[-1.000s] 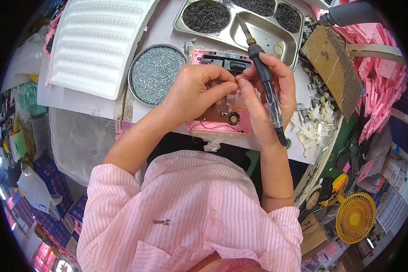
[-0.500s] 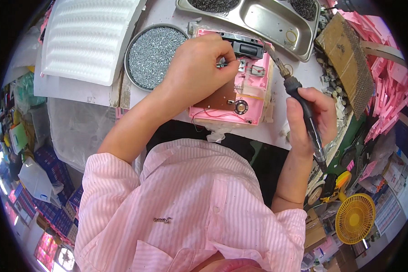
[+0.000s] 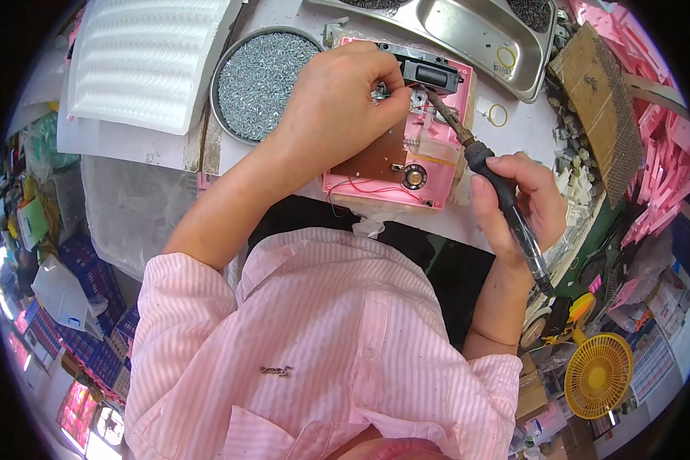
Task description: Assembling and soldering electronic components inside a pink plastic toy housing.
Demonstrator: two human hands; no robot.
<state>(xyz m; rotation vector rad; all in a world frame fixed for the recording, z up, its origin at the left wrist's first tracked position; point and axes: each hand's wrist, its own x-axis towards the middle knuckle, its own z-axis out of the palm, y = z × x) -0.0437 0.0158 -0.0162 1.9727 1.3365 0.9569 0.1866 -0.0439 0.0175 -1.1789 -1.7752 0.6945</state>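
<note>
A pink plastic casing lies in front of me with a brown circuit board, a black part along its far side, and thin red and dark wires. My left hand reaches over the board, thumb and forefinger pinched; what sits between them is too small to name, perhaps a wire end. My right hand grips a soldering iron with a black handle. Its tip rests inside the casing, just right of my left fingertips and below the black part.
A round metal dish of small screws stands left of the casing. Beyond it lies a white ribbed foam tray. A steel compartment tray is at the back. On the right are cardboard, pink plastic pieces and a yellow fan.
The soldering iron's tip has moved down and left, from the black part's right end to beside my left fingertips. My left hand keeps its pinch over the board.
</note>
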